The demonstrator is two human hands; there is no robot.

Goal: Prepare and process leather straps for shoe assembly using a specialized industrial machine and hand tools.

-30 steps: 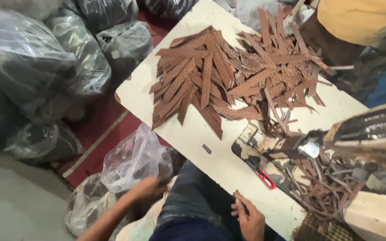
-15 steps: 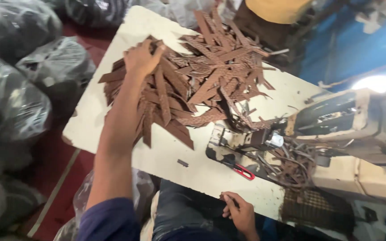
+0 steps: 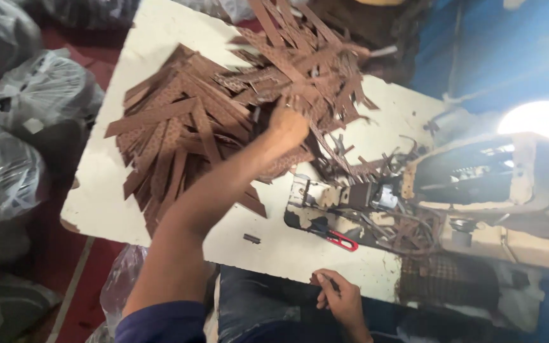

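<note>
A big heap of brown patterned strips [image 3: 223,108] covers the far half of a white table [image 3: 109,203]. My left hand [image 3: 287,124] reaches into the right side of the heap, fingers curled among the strips; whether it grips one I cannot tell. My right hand [image 3: 341,298] rests at the table's near edge, fingers closed on a small dark thing. A cream sewing machine [image 3: 509,197] stands at the right, with tangled brown offcuts [image 3: 408,228] around its needle area.
Red-handled snips [image 3: 341,240] lie by the machine's base, and a small dark piece [image 3: 251,239] lies on the table. Grey plastic bags [image 3: 33,95] are piled on the floor at the left. A lamp [image 3: 538,117] glows at the right. A blue surface [image 3: 478,57] lies behind.
My left arm rose from below the table to the heap's left side, then shifted right to the heap's middle-right. The view swung so the table sits more centred. My right hand stayed at the near edge.
</note>
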